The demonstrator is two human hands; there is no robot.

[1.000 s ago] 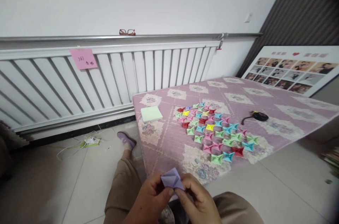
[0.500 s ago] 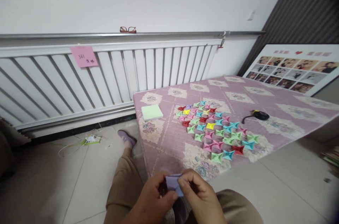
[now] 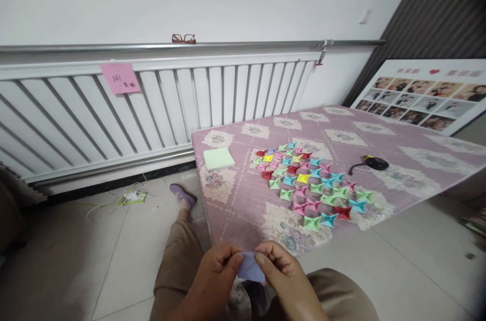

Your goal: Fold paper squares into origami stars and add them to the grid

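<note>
Between my two hands is a folded purple paper [image 3: 251,268], held above my lap in front of the table edge. My left hand [image 3: 217,273] pinches its upper left corner between thumb and fingers. At the upper right corner, my right hand [image 3: 283,273] grips it the same way. Beyond them, several small folded paper pieces [image 3: 302,178] in green, pink, blue, red and yellow stand in rows on the table. A pale green stack of square paper [image 3: 218,158] lies near the table's left edge.
The table [image 3: 243,199] has a pink flowered cloth. A black corded item [image 3: 375,163] lies to the right. Behind are a white radiator [image 3: 224,93] with a pink note [image 3: 120,78], and glasses [image 3: 184,38] on the pipe. A power strip [image 3: 133,197] with cables is on the floor.
My left thumb has moved up from the paper's lower edge to its upper left corner. The purple paper now hangs flatter and wider between both hands. The view has shifted slightly.
</note>
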